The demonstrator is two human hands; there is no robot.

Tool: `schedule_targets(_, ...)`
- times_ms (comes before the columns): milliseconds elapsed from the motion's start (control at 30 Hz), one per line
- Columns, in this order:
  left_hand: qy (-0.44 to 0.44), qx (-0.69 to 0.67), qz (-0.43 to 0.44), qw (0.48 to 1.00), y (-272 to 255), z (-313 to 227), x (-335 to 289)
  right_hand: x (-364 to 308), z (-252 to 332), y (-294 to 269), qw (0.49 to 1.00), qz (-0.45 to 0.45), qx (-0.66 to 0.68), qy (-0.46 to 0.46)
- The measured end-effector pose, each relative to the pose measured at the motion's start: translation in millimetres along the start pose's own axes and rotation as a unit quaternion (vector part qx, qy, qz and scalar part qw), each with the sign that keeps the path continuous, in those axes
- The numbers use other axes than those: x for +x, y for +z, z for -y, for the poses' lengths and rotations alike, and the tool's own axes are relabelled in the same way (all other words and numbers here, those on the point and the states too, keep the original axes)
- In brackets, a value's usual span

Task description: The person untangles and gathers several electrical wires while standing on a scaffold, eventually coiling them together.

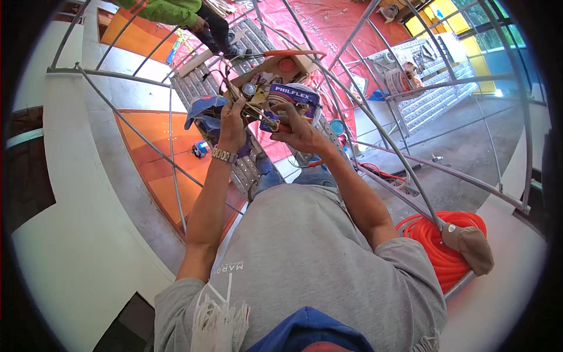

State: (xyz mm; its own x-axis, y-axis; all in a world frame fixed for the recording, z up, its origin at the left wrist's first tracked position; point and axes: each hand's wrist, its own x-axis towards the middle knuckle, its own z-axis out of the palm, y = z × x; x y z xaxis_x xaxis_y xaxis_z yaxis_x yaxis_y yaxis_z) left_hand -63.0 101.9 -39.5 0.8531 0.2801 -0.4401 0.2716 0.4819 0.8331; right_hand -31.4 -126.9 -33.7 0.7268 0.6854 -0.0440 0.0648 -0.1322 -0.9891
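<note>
My left hand (233, 126), with a metal watch (224, 155) at its wrist, is closed around a bundle of thin wires (252, 109) in pale and dark colours. My right hand (300, 132) is bent in from the other side, fingers curled at the wire ends. By its fingertips are a small blue piece (269, 122) and a bit of red; I cannot tell what they are. A small round, clear-topped object (249, 89) shows just beyond the wires. Behind my right hand stands a white and purple bucket (311, 98). Blue cloth (205, 110) lies beside my left hand.
Scaffold tubes (381, 126) surround me, above metal planks (249, 38). An open cardboard box (296, 66) sits ahead. A coil of orange conduit (425, 234) and a cap (469, 245) are at the right. Far left, a person in a green top (167, 12) stands. Red sheeting (322, 26) covers the floor.
</note>
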Motion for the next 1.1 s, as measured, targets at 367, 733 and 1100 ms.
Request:
schedule_targets(367, -0.076, -0.317, -0.132, 0.936, 14, -16, 30, -41, 5, -38, 0.992, 0.085, -0.087, 0.045)
schedule_targets(733, 0.015, -0.283, -0.128, 0.950, 44, -40, 64, -39, 30, -73, 0.989, 0.050, -0.141, -0.003)
schedule_targets(1100, 0.133, 0.044, -0.078, 0.987, -105, -13, 136, -100, 12, -154, 0.945, 0.142, 0.168, 0.242)
